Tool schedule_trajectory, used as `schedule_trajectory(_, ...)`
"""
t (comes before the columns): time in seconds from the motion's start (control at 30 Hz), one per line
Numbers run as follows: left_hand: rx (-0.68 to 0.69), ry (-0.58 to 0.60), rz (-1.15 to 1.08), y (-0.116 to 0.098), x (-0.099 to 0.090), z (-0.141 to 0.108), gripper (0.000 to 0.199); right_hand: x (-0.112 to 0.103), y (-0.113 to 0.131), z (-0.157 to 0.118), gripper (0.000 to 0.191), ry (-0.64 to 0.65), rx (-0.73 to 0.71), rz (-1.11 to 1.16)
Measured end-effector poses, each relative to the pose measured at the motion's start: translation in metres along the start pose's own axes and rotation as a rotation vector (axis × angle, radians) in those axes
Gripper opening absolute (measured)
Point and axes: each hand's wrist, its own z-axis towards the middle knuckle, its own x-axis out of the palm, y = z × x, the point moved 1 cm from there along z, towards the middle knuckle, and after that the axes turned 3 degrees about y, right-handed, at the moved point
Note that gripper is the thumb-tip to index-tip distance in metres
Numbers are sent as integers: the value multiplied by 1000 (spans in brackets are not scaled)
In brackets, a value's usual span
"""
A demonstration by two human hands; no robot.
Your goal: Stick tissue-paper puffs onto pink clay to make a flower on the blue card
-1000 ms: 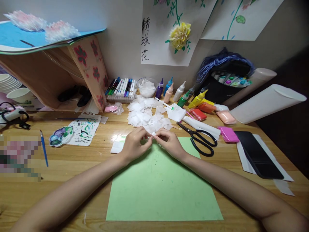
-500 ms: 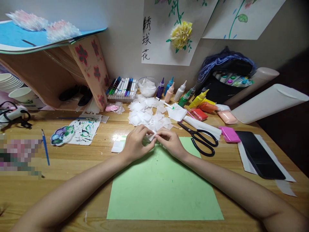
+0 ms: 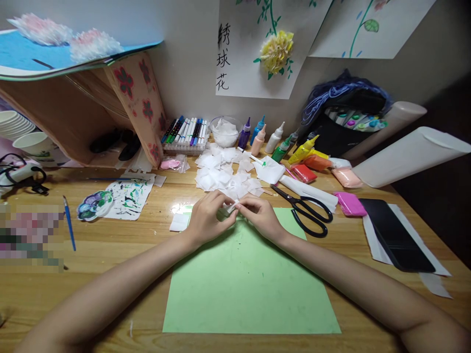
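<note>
My left hand (image 3: pixel 211 213) and my right hand (image 3: pixel 259 214) meet over the far edge of a green sheet of paper (image 3: pixel 250 289). Between their fingertips is a small piece of white tissue paper (image 3: pixel 230 208), pinched from both sides and partly hidden by the fingers. Just beyond lies a loose pile of white tissue paper squares (image 3: pixel 228 174). A folded white paper (image 3: pixel 179 222) rests beside my left wrist. Black-handled scissors (image 3: pixel 307 208) lie to the right of my right hand, partly over the green sheet's corner.
Behind the pile stand a glass bowl of tissue (image 3: pixel 225 133), a marker rack (image 3: pixel 187 133) and paint bottles (image 3: pixel 257 139). At right are a pink packet (image 3: pixel 349 204) and a black phone (image 3: pixel 397 235). At left lie a paint palette (image 3: pixel 94 206) and a blue brush (image 3: pixel 69 224).
The white tissue piece between my fingertips shows slightly less and looks more pinched together. Both hands stay almost in the same place.
</note>
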Motion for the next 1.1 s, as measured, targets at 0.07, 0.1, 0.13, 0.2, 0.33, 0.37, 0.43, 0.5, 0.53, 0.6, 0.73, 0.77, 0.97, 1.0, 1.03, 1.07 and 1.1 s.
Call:
schedule_trajectory(0.07,12,-5,30,0,0,-1,9,0,1,0,19,12,-8,-3)
schedule_trajectory(0.1,12,-7,42,0,0,-1,8,0,1,0,19,18,-11,-10)
schedule_trajectory(0.13,10,-9,51,0,0,-2,9,0,2,0,19,22,-13,-17)
schedule_trajectory(0.2,12,-13,55,0,0,-2,10,0,2,-1,19,29,-17,-26)
schedule_trajectory(0.33,-13,-27,24,0,-1,0,10,1,1,-2,18,16,-12,-24)
schedule_trajectory(0.37,-38,-33,5,1,-1,0,10,1,1,-2,18,8,-7,-25)
schedule_trajectory(0.43,-109,-55,-49,3,-1,1,9,1,1,-2,19,-13,2,-28)
schedule_trajectory(0.5,-190,-83,-109,5,-1,2,9,0,1,-2,19,-40,13,-21)
schedule_trajectory(0.53,-226,-93,-137,6,-1,3,9,-1,1,-2,20,-55,20,-12)
schedule_trajectory(0.6,-281,-107,-183,8,-1,3,9,-2,1,-1,21,-83,36,9)
schedule_trajectory(0.73,-391,-164,-266,13,0,4,12,-3,-1,0,24,-121,68,56)
schedule_trajectory(0.77,-427,-192,-294,17,0,4,13,-3,-2,0,25,-131,73,71)
schedule_trajectory(0.97,-569,-346,-301,33,2,6,16,-2,-4,-1,27,-140,69,90)
schedule_trajectory(1.0,-547,-364,-260,32,2,6,19,-2,-4,-1,27,-137,66,80)
schedule_trajectory(1.03,-504,-382,-211,29,1,5,24,-2,-4,-1,26,-133,63,68)
schedule_trajectory(1.07,-439,-388,-157,24,-1,5,28,-2,-4,-1,26,-127,58,54)
schedule_trajectory(1.1,-354,-374,-103,19,-2,4,27,-2,-4,-1,26,-119,53,41)
